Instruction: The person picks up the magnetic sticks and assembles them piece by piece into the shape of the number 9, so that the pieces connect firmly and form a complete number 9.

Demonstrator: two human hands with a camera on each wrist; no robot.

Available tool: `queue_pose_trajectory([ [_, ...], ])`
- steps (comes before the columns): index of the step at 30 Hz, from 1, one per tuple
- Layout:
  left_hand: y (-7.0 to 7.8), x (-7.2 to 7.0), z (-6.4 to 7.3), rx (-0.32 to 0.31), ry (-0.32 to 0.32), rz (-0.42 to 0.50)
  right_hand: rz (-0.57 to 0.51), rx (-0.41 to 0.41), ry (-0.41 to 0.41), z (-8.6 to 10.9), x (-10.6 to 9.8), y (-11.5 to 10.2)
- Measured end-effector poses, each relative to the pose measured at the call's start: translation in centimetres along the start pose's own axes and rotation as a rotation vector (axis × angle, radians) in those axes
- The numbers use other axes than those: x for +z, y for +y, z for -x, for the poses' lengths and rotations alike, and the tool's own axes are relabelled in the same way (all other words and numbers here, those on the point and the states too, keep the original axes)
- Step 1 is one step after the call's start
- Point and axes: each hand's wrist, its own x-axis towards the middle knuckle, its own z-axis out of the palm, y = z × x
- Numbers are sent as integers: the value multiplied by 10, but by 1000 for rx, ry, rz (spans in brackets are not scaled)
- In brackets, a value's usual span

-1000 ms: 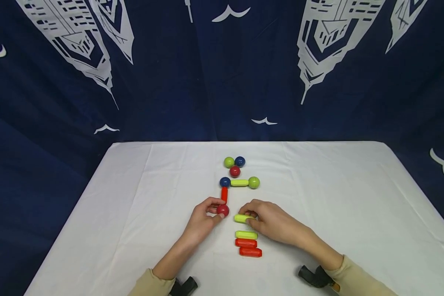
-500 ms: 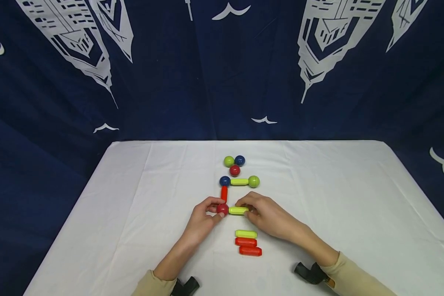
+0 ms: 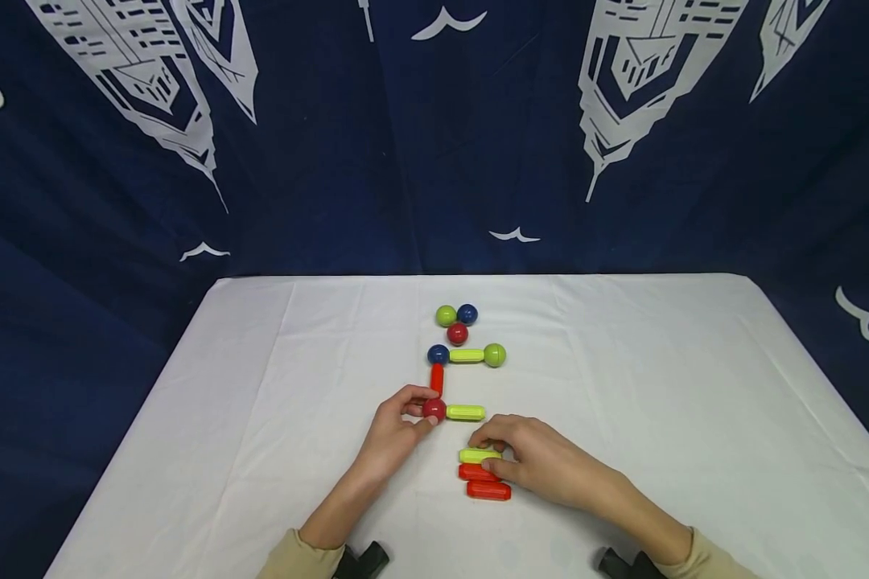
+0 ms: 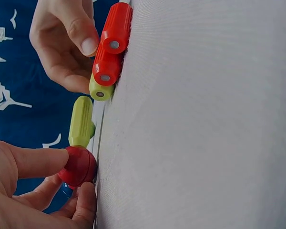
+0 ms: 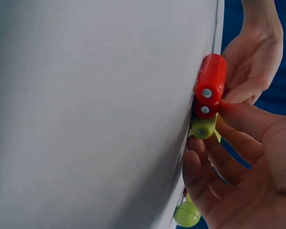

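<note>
I have the left hand [image 3: 397, 434] pinching the red ball [image 3: 435, 411] between thumb and fingers, which cover its left side; the right hand [image 3: 543, 460] is half-curled, thumb and fingertips set about the loose yellow-green rod [image 3: 476, 456], and I cannot tell whether it has a firm hold; its thumb hides the right end of the red rod just beneath, and the bent fingers partly hide one another; the near edge of the white table [image 3: 659, 378] is out of my head view, and both sleeves [image 3: 300, 555] and the black devices [image 3: 368, 560] beside them are cut off

I count six balls, two red, two blue and two green, and six rods, three yellow-green and three red; the loose row of three, one yellow-green and two red rods [image 3: 489, 490], lies toward the near edge; from the held ball a yellow-green rod points to the right edge, and a red rod [image 3: 437, 379] runs to a blue ball [image 3: 438, 355], then a rod and a green ball [image 3: 495, 355]; three balls [image 3: 458, 334] cluster nearer the far edge; a navy curtain [image 3: 420, 145] hangs beyond
</note>
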Motion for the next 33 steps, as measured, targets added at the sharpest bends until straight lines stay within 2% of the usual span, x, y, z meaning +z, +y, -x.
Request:
queue_pose_trajectory([
  [5, 0, 0, 0, -2, 3, -1, 11, 11, -15, 0, 1, -1],
  [11, 0, 0, 0, -2, -2, 3, -2, 31, 9, 3, 0, -3],
  [14, 0, 0, 1, 0, -1, 1, -100, 39, 46, 6, -3, 2],
  [18, 0, 1, 0, -1, -2, 5, -302, 52, 114, 2, -12, 16],
  [23, -1, 1, 0, -6, -8, 10, -522, 179, 181, -16, -23, 30],
  [27, -1, 1, 1, -8, -8, 6, -601, 280, 239, -30, -26, 37],
  [33, -1, 0, 1, -16, -3, 9, -710, 331, 271, -40, -28, 41],
])
